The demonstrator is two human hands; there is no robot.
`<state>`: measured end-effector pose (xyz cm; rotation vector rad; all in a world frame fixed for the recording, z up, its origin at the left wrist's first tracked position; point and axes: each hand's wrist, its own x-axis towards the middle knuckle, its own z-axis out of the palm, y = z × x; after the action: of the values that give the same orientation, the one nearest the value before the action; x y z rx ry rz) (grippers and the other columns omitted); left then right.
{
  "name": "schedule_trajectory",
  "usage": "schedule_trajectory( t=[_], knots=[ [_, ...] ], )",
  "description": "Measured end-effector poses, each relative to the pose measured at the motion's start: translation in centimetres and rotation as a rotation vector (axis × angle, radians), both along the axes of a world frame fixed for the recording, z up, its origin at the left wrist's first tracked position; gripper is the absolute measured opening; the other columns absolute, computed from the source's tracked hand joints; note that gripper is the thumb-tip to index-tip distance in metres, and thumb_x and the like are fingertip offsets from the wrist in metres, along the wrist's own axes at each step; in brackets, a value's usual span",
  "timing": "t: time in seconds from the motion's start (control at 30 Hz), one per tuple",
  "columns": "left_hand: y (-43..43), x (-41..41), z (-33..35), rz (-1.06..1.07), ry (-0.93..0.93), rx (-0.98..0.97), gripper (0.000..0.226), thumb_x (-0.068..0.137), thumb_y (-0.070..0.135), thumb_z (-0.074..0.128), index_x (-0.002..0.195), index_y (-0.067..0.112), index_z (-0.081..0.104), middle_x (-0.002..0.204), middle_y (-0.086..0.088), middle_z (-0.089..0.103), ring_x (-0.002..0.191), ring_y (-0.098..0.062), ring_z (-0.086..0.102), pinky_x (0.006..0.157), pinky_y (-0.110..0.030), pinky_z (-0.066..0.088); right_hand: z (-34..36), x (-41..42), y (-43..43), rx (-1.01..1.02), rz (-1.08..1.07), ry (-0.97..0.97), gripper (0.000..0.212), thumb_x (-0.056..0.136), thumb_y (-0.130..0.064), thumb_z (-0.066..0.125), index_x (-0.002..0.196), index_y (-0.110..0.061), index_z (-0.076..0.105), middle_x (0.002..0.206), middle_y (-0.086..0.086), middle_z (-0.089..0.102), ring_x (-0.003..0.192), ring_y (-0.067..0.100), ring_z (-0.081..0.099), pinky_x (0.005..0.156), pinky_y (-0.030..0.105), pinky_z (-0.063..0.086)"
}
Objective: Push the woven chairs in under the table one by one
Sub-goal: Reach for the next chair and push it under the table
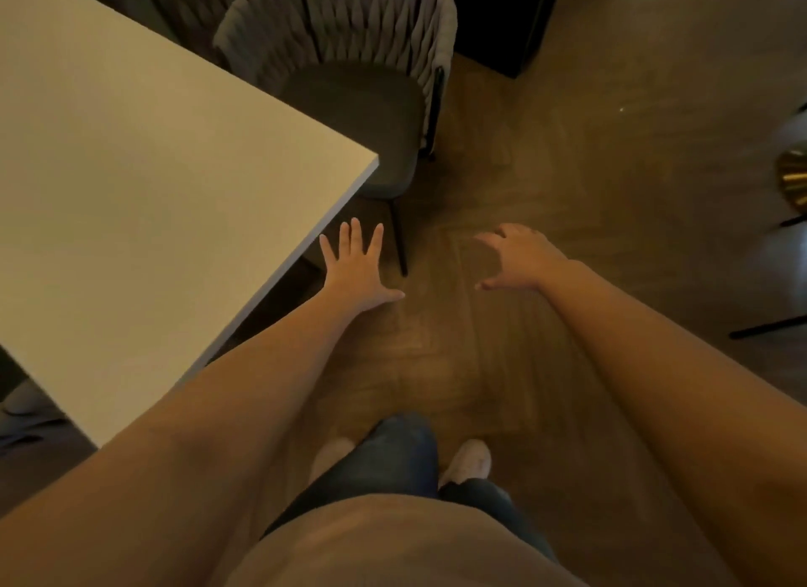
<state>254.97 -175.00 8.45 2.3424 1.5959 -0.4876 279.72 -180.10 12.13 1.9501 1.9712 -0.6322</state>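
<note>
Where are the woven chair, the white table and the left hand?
woven chair (362, 119): head view, on its seat.
white table (144, 184): head view, on its bare top.
left hand (356, 265): head view, on its back.

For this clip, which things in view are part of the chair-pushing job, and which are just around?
Part of the job:
woven chair
white table
left hand, open, empty
right hand, open, empty

Just around:
dark cabinet
gold object at the right edge
black legs of other furniture

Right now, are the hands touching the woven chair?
No, both the left hand and right hand hang open short of the woven chair.
</note>
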Motion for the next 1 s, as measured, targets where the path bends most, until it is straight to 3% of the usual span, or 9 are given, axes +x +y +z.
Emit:
schedule_trajectory(
  t=[0.23, 0.5, 0.77, 1.0],
  knots=[
    [7.2, 9.9, -1.5, 0.047, 0.04, -0.061, 0.108, 0.082, 0.068, 0.057, 0.154, 0.024, -0.011, 0.16, -0.013, -0.017, 0.146, -0.034, -0.018, 0.112, -0.059, -0.013, -1.7, 9.8, 10.1, -0.007, 0.093, 0.041, 0.088, 0.084, -0.055, 0.064, 0.154, -0.026, 0.019, 0.159, 0.012, 0.019, 0.146, 0.031, 0.018, 0.117, 0.042, 0.02],
    [21.3, 20.5, -3.7, 0.036, 0.052, -0.113, 0.101, 0.087, 0.061, 0.054, 0.154, 0.022, -0.011, 0.16, -0.016, -0.014, 0.147, -0.034, -0.016, 0.114, -0.061, -0.008, -2.6, 19.1, 25.3, -0.052, 0.145, 0.015, 0.086, 0.085, -0.053, 0.063, 0.154, -0.024, 0.02, 0.157, 0.013, 0.021, 0.145, 0.03, 0.019, 0.116, 0.041, 0.021],
    [36.0, 28.6, -1.8, 0.266, -0.04, -0.12, 0.1, 0.087, 0.058, 0.057, 0.155, 0.022, -0.007, 0.161, -0.013, -0.009, 0.148, -0.033, -0.012, 0.114, -0.061, -0.008, -2.5, 27.4, 41.9, -0.027, 0.258, 0.034, 0.088, 0.083, -0.052, 0.067, 0.154, -0.026, 0.02, 0.157, 0.01, 0.022, 0.145, 0.03, 0.02, 0.117, 0.042, 0.023],
    [46.4, 35.7, -3.6, 0.596, -0.065, -0.131, 0.101, 0.087, 0.056, 0.06, 0.155, 0.021, -0.005, 0.161, -0.014, -0.009, 0.148, -0.035, -0.011, 0.114, -0.062, -0.006, -3.8, 35.0, 58.3, 0.006, 0.52, 0.017, 0.091, 0.08, -0.051, 0.071, 0.153, -0.028, 0.021, 0.157, 0.009, 0.024, 0.145, 0.029, 0.021, 0.118, 0.042, 0.022]
  ],
)
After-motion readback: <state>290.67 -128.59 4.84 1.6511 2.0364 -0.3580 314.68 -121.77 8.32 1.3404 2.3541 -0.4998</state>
